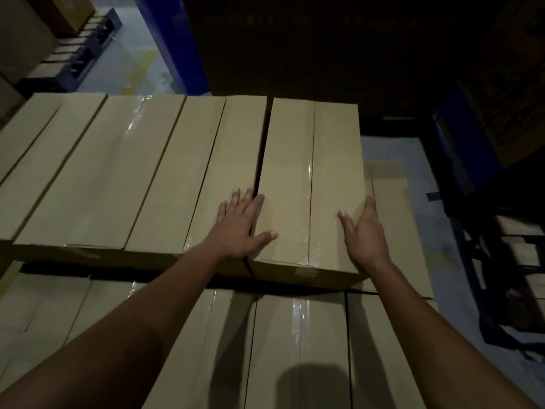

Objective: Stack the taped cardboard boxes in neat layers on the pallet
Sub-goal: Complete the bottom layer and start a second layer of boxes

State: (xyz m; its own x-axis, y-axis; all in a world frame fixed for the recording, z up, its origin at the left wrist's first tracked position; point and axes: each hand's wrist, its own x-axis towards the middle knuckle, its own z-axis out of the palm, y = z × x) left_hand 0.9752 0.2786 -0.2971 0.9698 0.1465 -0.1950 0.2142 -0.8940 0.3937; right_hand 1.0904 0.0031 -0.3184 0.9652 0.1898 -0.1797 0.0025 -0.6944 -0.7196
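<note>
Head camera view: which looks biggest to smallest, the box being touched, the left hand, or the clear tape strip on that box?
1. Box being touched.
2. Left hand.
3. Tape strip, thin, though longer than the hand.

Dim warehouse: grey concrete floor (pixel 132 54), blue rack uprights (pixel 174 45), dark shelving (pixel 324 39).

Left hand (pixel 240 224) flat across seam between boxes; right hand (pixel 364 231) against end box (pixel 312 184) right edge.

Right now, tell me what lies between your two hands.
Head view: only the taped top of the end box lies between the left hand and right hand.
</note>
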